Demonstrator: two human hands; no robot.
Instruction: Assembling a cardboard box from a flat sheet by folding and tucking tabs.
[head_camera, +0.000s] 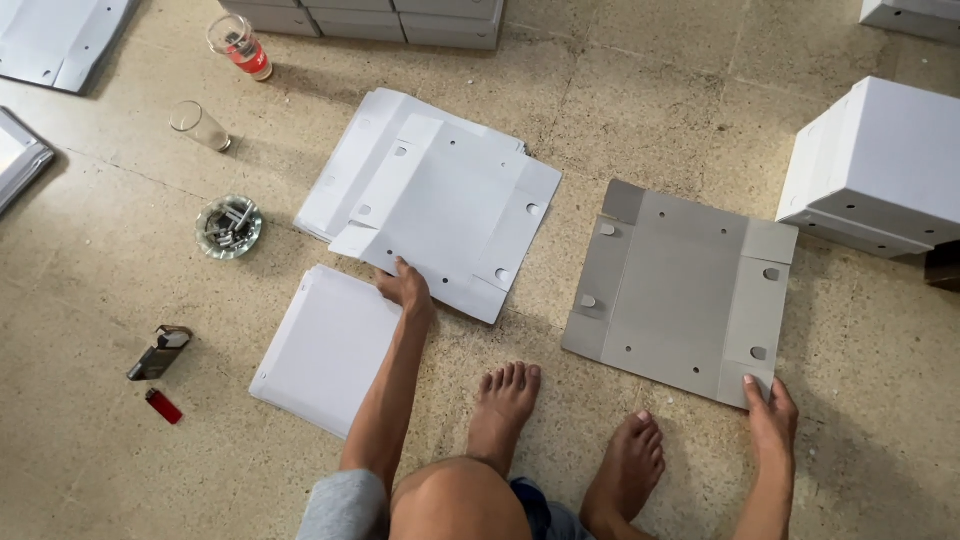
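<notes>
My left hand rests on the near edge of a flat white cardboard box blank that tops a pile of such blanks on the floor. My right hand pinches the near right corner of a grey die-cut cardboard blank lying flat, flaps spread, with small holes in it. A second stack of plain white sheets lies just left of my left forearm. My two bare feet stand between the two blanks.
Assembled white boxes stand at the right, more along the far edge. At the left are a glass ashtray, two drinking glasses, a red lighter and a small dark packet. The floor is beige tile.
</notes>
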